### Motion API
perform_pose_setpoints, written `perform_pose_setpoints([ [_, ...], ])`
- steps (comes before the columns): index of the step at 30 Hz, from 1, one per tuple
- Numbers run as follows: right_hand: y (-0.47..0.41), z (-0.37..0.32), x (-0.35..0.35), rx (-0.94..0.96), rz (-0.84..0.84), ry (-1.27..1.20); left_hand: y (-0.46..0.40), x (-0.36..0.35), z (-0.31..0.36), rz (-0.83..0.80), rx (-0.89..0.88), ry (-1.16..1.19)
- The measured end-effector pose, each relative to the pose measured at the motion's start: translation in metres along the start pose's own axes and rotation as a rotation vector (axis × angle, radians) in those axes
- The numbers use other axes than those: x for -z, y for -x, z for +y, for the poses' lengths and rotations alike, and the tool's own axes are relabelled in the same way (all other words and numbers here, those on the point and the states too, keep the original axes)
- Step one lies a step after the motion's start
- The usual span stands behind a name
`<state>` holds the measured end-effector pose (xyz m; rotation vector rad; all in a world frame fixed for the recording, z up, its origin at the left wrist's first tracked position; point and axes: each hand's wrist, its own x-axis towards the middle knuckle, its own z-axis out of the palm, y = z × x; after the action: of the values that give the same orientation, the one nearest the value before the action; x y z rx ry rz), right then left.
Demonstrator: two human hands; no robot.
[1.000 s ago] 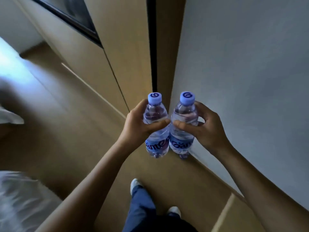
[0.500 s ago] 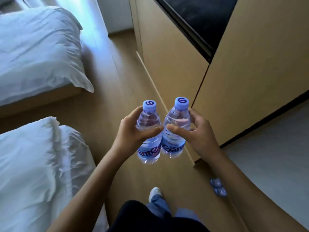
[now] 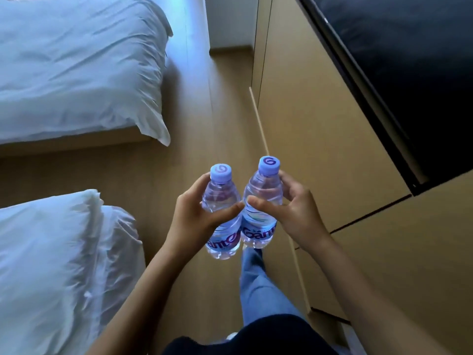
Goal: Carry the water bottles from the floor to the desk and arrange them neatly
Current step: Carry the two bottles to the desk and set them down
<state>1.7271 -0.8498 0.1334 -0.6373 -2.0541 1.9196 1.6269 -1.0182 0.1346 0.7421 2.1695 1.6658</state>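
Note:
Two small clear water bottles with pale purple caps are held upright in front of me, side by side and touching, above the wooden floor. My left hand (image 3: 195,213) grips the left bottle (image 3: 220,201) around its middle, thumb across the front. My right hand (image 3: 289,213) grips the right bottle (image 3: 263,193) the same way. Both labels show purple lettering low on the bottles. No desk is in view.
Two beds with white bedding lie to the left, one far (image 3: 76,67) and one near (image 3: 58,272). Tan wooden wall panelling (image 3: 320,124) with a dark screen (image 3: 409,67) runs along the right. A wooden floor aisle (image 3: 217,124) runs between them. My leg in blue trousers (image 3: 258,285) is below.
The view has swung left from a grey wall and cabinet towards the beds and aisle. Both hands have kept their grip on the bottles, which stay together in front of me.

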Motion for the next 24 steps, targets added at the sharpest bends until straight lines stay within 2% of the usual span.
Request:
perform_pose_setpoints([
  [11, -0.254, -0.042, 0.021, 0.06, -0.114, 0.024, -0.23, 0.004, 0.004, 0.127, 0.02, 0.088],
  [24, -0.547, -0.069, -0.042, 0.074, -0.145, 0.038, -0.513, 0.084, -0.055, 0.185, 0.023, 0.047],
])
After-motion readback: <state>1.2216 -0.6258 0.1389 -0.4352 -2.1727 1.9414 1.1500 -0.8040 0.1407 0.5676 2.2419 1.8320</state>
